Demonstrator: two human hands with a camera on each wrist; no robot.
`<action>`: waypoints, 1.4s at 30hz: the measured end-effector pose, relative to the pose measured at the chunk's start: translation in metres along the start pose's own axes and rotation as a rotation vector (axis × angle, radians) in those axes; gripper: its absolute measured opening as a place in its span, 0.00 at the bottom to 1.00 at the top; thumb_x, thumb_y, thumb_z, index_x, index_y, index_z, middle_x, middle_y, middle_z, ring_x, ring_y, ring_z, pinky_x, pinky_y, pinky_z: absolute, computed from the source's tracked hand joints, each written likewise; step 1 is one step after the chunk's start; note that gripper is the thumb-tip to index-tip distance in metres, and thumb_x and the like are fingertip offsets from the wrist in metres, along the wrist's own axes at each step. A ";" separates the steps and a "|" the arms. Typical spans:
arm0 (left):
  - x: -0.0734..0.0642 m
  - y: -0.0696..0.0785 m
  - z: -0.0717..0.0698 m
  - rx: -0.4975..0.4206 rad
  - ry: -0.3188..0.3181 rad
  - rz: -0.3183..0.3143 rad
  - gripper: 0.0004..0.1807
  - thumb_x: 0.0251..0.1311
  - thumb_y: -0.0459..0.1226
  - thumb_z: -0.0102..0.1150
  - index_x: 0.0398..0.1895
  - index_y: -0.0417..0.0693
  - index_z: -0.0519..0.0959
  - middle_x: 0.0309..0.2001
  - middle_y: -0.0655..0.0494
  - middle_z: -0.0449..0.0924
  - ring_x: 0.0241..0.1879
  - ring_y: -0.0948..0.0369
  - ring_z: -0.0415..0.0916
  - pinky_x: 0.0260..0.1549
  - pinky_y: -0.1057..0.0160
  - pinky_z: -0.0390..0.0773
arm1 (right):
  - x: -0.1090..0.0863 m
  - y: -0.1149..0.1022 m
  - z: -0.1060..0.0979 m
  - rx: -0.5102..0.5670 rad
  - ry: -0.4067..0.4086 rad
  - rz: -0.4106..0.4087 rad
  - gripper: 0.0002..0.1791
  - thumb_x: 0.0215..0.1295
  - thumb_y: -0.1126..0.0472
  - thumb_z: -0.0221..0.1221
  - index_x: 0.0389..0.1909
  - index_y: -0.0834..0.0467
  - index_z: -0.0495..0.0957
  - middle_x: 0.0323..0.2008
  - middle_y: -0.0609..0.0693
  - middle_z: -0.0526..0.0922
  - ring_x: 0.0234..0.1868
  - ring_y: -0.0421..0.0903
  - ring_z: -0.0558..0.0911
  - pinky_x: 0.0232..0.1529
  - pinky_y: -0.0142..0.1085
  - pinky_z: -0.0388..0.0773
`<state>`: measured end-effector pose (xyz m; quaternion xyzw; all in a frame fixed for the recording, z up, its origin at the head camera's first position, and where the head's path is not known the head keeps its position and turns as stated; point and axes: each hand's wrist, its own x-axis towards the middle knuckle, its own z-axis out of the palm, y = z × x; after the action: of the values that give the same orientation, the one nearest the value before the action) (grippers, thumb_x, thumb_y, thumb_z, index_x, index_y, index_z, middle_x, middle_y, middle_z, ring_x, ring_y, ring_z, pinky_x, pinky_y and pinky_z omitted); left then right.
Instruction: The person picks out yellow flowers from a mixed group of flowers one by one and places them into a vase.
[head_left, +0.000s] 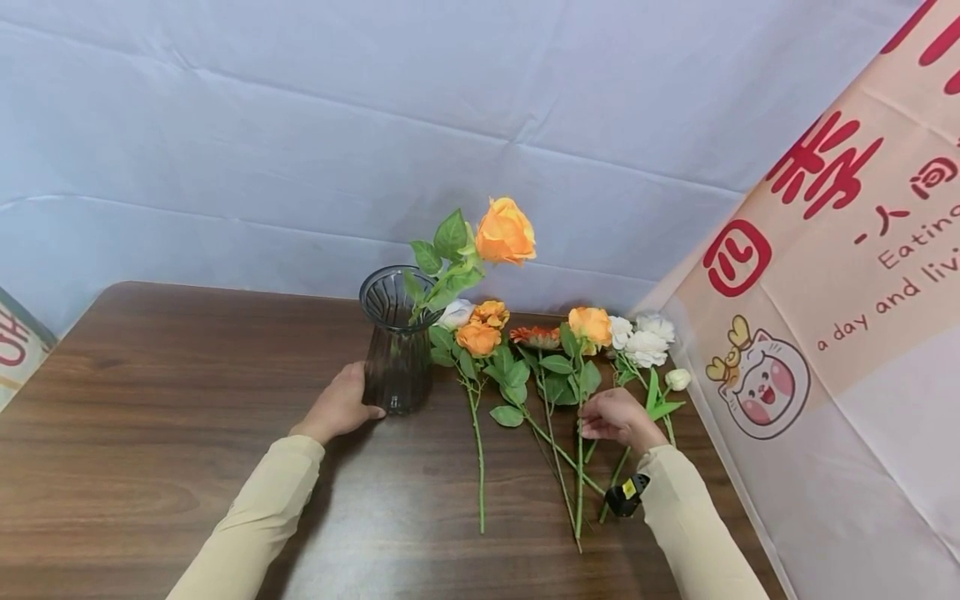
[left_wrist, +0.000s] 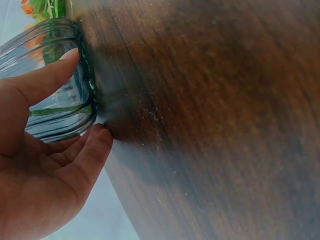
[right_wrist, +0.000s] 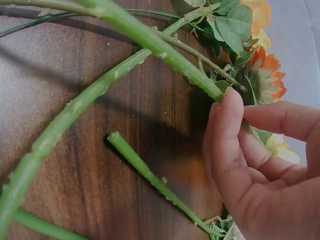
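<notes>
Flower stem in curled right hand

A brown wood-grain table bears an upright glass vase and scattered flowers.

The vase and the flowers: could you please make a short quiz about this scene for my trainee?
1. What does the right grip pinch?
2. True or false: the left grip holds the vase by its rim.
3. What colour is the bloom rising from the vase? A) red, B) orange, C) white.

Key: 1, a green stem; 2, false: the left grip is low on the vase; 3, B.
</notes>
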<state>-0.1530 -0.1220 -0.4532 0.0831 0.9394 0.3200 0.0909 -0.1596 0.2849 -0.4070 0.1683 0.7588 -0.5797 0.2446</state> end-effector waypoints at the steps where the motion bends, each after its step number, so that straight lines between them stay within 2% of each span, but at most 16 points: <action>1: 0.000 0.000 0.000 -0.002 0.000 0.000 0.43 0.50 0.37 0.66 0.62 0.23 0.53 0.60 0.27 0.56 0.60 0.38 0.56 0.57 0.43 0.60 | 0.000 0.000 0.000 0.003 0.003 -0.002 0.06 0.57 0.76 0.50 0.34 0.76 0.71 0.16 0.53 0.74 0.17 0.44 0.77 0.24 0.34 0.79; 11: -0.001 0.000 0.001 0.003 0.008 0.015 0.43 0.48 0.37 0.67 0.60 0.22 0.55 0.57 0.27 0.59 0.59 0.38 0.57 0.57 0.44 0.60 | -0.004 -0.004 0.001 0.042 0.002 -0.002 0.03 0.56 0.77 0.49 0.30 0.74 0.70 0.16 0.54 0.74 0.17 0.44 0.78 0.25 0.34 0.80; 20: -0.001 -0.001 0.001 -0.003 0.009 0.010 0.43 0.47 0.38 0.67 0.60 0.22 0.55 0.57 0.27 0.59 0.58 0.38 0.58 0.57 0.44 0.60 | -0.008 -0.009 -0.001 0.071 0.000 -0.011 0.06 0.55 0.78 0.48 0.35 0.78 0.67 0.17 0.54 0.73 0.17 0.45 0.78 0.24 0.34 0.80; 26: -0.002 0.000 0.000 -0.001 0.014 0.014 0.43 0.47 0.36 0.67 0.59 0.22 0.55 0.56 0.26 0.60 0.58 0.37 0.58 0.56 0.43 0.61 | -0.010 -0.011 -0.001 0.102 -0.009 -0.014 0.02 0.55 0.77 0.48 0.29 0.74 0.68 0.17 0.55 0.73 0.17 0.46 0.78 0.25 0.35 0.80; 31: -0.003 0.001 0.000 -0.008 0.018 0.018 0.42 0.47 0.36 0.68 0.59 0.22 0.56 0.56 0.26 0.60 0.57 0.37 0.58 0.56 0.43 0.61 | -0.011 -0.013 -0.001 0.120 -0.017 -0.015 0.04 0.55 0.77 0.48 0.25 0.70 0.70 0.17 0.54 0.74 0.18 0.45 0.77 0.27 0.35 0.81; 36: -0.002 0.001 -0.001 -0.008 0.012 0.014 0.42 0.48 0.36 0.67 0.60 0.22 0.55 0.57 0.26 0.59 0.58 0.37 0.58 0.56 0.43 0.61 | -0.012 -0.014 0.000 0.132 -0.016 -0.025 0.05 0.57 0.76 0.47 0.31 0.75 0.70 0.18 0.54 0.75 0.19 0.45 0.77 0.28 0.35 0.81; 42: -0.002 0.000 0.000 -0.004 0.004 0.004 0.43 0.49 0.37 0.67 0.61 0.23 0.54 0.58 0.27 0.58 0.59 0.37 0.57 0.56 0.43 0.61 | -0.014 -0.015 0.001 0.139 -0.006 -0.045 0.06 0.59 0.74 0.46 0.33 0.75 0.70 0.19 0.54 0.76 0.19 0.44 0.78 0.28 0.34 0.81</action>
<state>-0.1514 -0.1224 -0.4527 0.0842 0.9388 0.3220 0.0885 -0.1560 0.2800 -0.3876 0.1660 0.7196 -0.6368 0.2217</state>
